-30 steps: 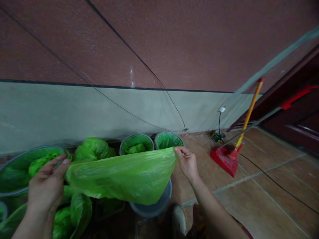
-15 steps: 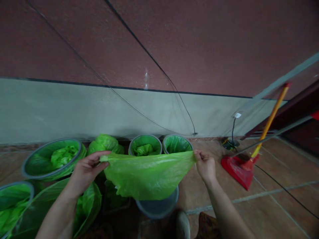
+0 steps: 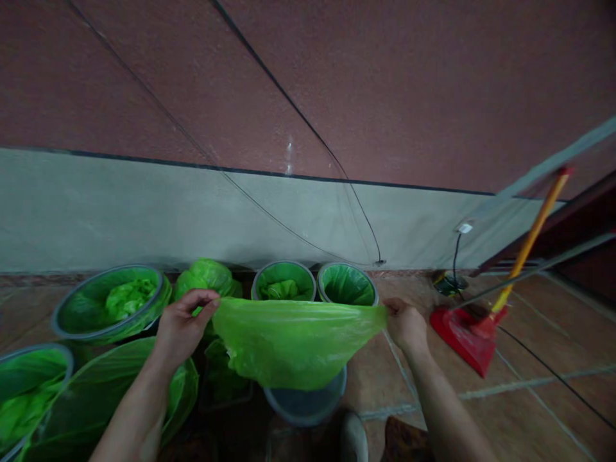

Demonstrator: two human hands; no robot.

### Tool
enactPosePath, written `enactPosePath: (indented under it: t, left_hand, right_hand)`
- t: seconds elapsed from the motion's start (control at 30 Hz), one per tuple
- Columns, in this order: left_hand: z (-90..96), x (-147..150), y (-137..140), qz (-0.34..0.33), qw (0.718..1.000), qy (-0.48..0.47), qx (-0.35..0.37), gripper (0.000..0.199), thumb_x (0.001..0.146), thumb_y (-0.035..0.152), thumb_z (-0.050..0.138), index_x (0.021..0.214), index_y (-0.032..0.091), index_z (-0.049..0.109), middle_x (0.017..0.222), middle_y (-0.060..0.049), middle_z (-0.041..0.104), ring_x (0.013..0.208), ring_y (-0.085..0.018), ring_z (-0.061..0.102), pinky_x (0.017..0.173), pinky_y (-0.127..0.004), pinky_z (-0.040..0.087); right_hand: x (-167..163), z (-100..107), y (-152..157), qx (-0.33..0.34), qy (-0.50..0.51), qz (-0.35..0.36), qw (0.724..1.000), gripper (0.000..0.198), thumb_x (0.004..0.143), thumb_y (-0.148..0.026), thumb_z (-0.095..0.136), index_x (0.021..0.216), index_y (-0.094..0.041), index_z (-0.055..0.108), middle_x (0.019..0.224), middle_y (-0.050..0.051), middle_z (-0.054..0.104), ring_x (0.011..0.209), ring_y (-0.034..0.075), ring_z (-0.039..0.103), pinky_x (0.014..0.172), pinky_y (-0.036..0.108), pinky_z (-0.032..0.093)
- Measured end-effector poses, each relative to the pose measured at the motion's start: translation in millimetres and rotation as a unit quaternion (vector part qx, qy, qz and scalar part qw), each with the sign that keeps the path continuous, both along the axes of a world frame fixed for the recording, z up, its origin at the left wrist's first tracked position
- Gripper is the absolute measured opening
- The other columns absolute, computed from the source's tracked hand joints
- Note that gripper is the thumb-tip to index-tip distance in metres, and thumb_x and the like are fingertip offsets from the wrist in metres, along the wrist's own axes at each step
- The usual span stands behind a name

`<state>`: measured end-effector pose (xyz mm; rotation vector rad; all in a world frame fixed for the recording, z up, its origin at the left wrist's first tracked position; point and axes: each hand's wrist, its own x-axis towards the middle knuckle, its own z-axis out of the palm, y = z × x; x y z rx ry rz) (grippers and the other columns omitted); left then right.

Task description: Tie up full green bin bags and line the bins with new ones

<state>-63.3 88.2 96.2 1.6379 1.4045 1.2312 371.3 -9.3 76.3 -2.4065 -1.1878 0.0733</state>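
A thin green plastic bag [image 3: 298, 343] is stretched sideways between my two hands, its lower edge hanging loose. My left hand [image 3: 185, 324] pinches the bag's upper left corner between thumb and fingers. At the upper right corner, my right hand [image 3: 407, 326] is closed on the bag. Below the bag stands a grey bin [image 3: 310, 407], partly covered by it; no liner shows in the part I see. Two bins lined in green, a left one [image 3: 260, 273] and a right one [image 3: 371, 282], stand just behind the bag against the wall.
More green-lined bins stand at left, including a large round bin [image 3: 60, 321] and one at the lower left [image 3: 67, 362]. A bunched green bag [image 3: 205, 276] sits by the wall. A red dustpan [image 3: 464, 337] and yellow handle [image 3: 529, 240] stand at right. A black cable [image 3: 553, 372] crosses the tiles.
The bag is pulled a little tauter along its top edge, both hands still gripping its corners. The whole view has shifted slightly, so things appear a little farther right.
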Motion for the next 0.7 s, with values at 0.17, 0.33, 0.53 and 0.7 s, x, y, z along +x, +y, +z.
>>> enactPosePath:
  t: [0.17,0.33,0.53,0.7]
  left_hand:
    - [-0.9,26.1,-3.9,-0.033,0.998,0.001,0.05,0.015,0.075,0.037,0.064,0.077,0.022,0.066,0.091,-0.003,0.066,0.092,-0.02,0.063,0.091,-0.036,0.048]
    - [-0.9,82.2,-22.8,-0.141,0.987,0.024,0.073,0.012,0.083,0.031,0.058,0.082,0.022,0.066,0.108,-0.005,0.065,0.106,-0.019,0.06,0.096,-0.034,0.045]
    - [0.3,123.2,-42.8,-0.217,0.973,0.078,0.019,0.022,0.088,0.031,0.051,0.106,0.022,0.062,0.091,-0.002,0.068,0.08,-0.015,0.061,0.079,-0.029,0.048]
    - [-0.6,125.5,-41.3,-0.241,0.955,0.171,0.022,0.036,0.081,0.02,0.053,0.116,0.023,0.061,0.091,-0.002,0.07,0.08,-0.017,0.061,0.082,-0.031,0.047]
  right_hand:
    - [-55.9,15.4,1.6,0.136,-0.024,0.098,0.986,0.034,0.085,-0.022,0.049,0.114,-0.013,0.064,0.117,0.019,0.064,0.107,0.03,0.063,0.089,0.043,0.05]
    - [-140.4,29.3,-7.6,0.166,0.159,0.362,0.903,0.039,0.088,-0.034,0.058,0.125,-0.022,0.057,0.123,0.01,0.064,0.115,0.023,0.057,0.099,0.04,0.046]
    - [-161.6,23.7,2.6,0.159,0.249,0.333,0.895,0.018,0.087,-0.026,0.057,0.101,-0.022,0.068,0.097,0.005,0.072,0.092,0.021,0.065,0.085,0.035,0.049]
    - [-143.8,21.2,5.4,0.178,0.295,0.33,0.879,0.015,0.088,-0.029,0.055,0.085,-0.022,0.068,0.083,0.001,0.07,0.08,0.017,0.063,0.077,0.029,0.047]
